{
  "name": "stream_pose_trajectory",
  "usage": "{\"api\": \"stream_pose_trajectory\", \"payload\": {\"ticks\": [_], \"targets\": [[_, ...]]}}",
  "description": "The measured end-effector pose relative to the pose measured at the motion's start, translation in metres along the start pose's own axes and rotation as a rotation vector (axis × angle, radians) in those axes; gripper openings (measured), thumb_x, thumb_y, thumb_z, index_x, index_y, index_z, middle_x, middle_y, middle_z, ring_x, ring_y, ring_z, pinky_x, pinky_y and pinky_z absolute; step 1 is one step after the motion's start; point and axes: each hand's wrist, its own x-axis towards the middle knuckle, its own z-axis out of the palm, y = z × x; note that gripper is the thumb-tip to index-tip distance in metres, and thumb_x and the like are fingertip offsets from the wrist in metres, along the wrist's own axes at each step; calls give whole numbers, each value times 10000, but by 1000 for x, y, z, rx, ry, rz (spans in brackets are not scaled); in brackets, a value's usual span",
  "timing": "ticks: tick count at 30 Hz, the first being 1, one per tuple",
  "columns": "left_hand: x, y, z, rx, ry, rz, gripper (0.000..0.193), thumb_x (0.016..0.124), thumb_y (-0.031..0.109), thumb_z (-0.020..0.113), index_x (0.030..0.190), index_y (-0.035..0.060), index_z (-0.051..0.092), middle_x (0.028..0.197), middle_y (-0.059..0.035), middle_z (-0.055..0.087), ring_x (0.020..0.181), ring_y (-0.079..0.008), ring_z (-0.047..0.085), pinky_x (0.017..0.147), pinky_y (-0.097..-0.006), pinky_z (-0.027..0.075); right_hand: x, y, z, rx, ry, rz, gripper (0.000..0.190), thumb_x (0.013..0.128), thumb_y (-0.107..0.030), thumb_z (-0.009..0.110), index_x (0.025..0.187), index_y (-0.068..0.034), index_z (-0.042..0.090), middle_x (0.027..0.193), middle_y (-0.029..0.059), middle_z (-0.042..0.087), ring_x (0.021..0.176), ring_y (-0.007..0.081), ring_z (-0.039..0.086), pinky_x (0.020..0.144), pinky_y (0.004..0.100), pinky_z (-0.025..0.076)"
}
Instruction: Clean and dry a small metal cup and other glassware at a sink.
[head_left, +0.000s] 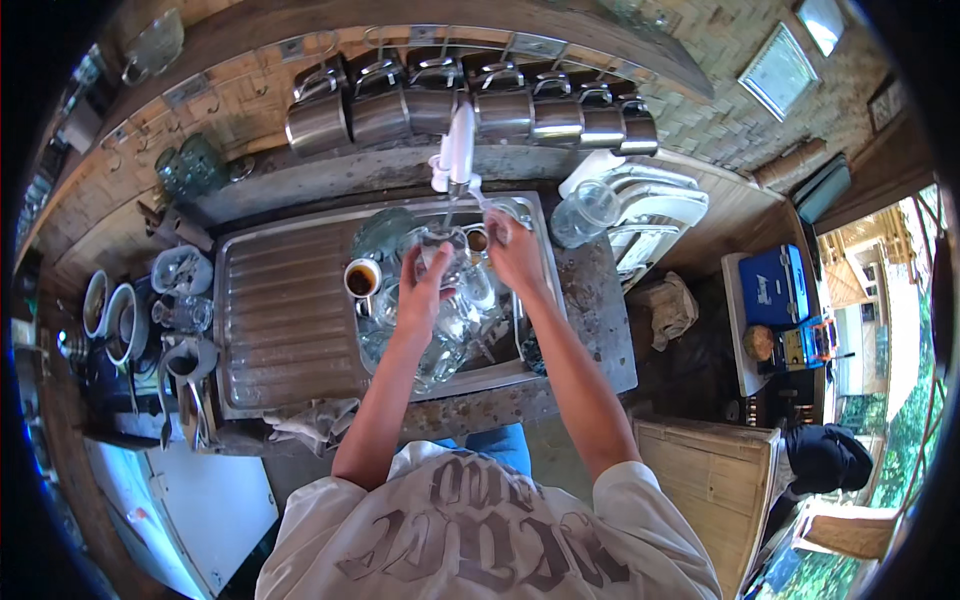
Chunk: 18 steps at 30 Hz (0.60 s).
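My left hand (424, 289) grips a clear glass vessel (442, 244) under the spout of a white tap (456, 150), where a thin stream of water seems to run. Beside it, my right hand (514, 251) has its fingers curled near the tap's side lever and a clear dish at the back of the sink; what it holds, if anything, is hidden. Several clear glass vessels (442, 360) crowd the sink basin below. On the basin's left side stands a white cup (362, 277) with dark brown liquid. Another cup (477, 240) with brown contents sits between my hands.
Ribbed steel drainboard (289, 315) extends left of the basin. Steel mugs (379, 112) hang behind the tap. At right, a clear plastic jar (585, 214) stands before racked white plates (652, 195). A crumpled cloth (315, 424) lies on the front edge. Bowls (126, 322) line the left.
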Motion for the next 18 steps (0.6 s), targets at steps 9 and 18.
{"api": "stream_pose_trajectory", "payload": {"ticks": [9,18], "targets": [[75,12,7,-487,-434,-180,453,1017,450,321,1130,112,600,1070,-84,673,969,-237,650,866,-403,535,-28,-54,5,-58,100,-438,496,901,-230,620,1339,-45,480,1319,247,533,1189,425,529,1009,478,416],[55,19,-11,-560,-431,-290,508,971,520,415,1263,126,546,1251,-89,600,1148,-260,584,1009,-422,458,-6,-88,42,-15,67,-219,451,824,-199,674,1243,-100,538,1225,220,558,1028,425,600,836,485,517]]}}
